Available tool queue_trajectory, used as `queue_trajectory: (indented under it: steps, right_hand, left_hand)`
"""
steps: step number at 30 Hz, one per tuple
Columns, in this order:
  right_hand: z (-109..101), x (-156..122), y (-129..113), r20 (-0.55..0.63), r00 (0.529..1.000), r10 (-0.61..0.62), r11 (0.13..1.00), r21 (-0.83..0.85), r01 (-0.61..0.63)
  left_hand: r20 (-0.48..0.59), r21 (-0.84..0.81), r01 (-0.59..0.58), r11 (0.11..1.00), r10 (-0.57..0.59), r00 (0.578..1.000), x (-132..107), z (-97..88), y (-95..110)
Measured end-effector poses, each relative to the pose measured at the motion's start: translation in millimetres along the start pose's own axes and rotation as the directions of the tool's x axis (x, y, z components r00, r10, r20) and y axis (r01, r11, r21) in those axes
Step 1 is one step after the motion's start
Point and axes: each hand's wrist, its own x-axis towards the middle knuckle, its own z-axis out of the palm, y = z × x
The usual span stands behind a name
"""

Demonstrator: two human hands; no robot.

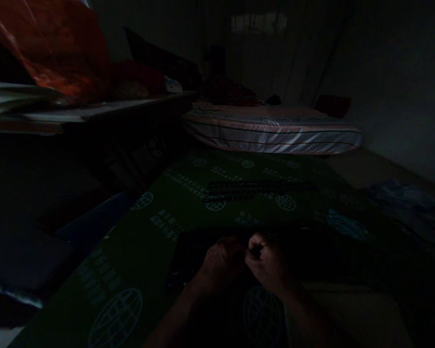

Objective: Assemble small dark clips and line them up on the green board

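Note:
In dim light, my left hand (223,256) and my right hand (266,261) are close together over a dark, flat black thing (188,253) lying across the green printed sheet (159,258). My right fingers are curled into a pinch, with thumb and forefinger forming a loop. On the left the fingers bend inward, their tips hidden in shadow. What either hand grips is too dark to make out. Beyond the hands, several long black strips (257,188) lie side by side on the sheet.
A light blue cloth (348,224) lies to the right. At front right is a pale flat piece (344,314). A striped mattress (271,133) stands at the far end. On the left, a shelf (105,108) carries an orange bag (65,48); below is a blue object (97,217).

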Motion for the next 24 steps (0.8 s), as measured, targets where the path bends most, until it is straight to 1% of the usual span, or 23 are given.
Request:
queue_trajectory:
  steps: [3, 7, 13, 19, 24]
  right_hand:
    - [-1, 0, -1, -0.008, 1.000, 0.017, 1.000, 0.021, -0.017]
    - [-1, 0, 0, 0.012, 0.999, 0.040, 0.998, 0.039, -0.040]
    - [1, 1, 6, -0.012, 0.994, 0.105, 0.976, 0.191, -0.101]
    - [0, 1, 12, 0.039, 0.995, 0.094, 0.949, 0.299, -0.101]
    - [-4, -1, 13, 0.103, 0.994, 0.036, 0.930, 0.362, -0.071]
  left_hand:
    - [-0.010, 0.007, 0.005, 1.000, -0.005, 1.000, -1, -0.9, 2]
    - [-0.021, 0.030, 0.022, 0.999, -0.022, 1.000, -2, -1.3, 5]
    - [-0.041, -0.023, 0.007, 1.000, -0.008, 0.999, -2, 2.0, 2]
    - [-0.105, -0.069, 0.016, 0.997, -0.023, 0.994, -5, 4.8, 0]
    - [-0.140, -0.132, 0.050, 0.990, -0.068, 0.988, -8, 1.2, 4]
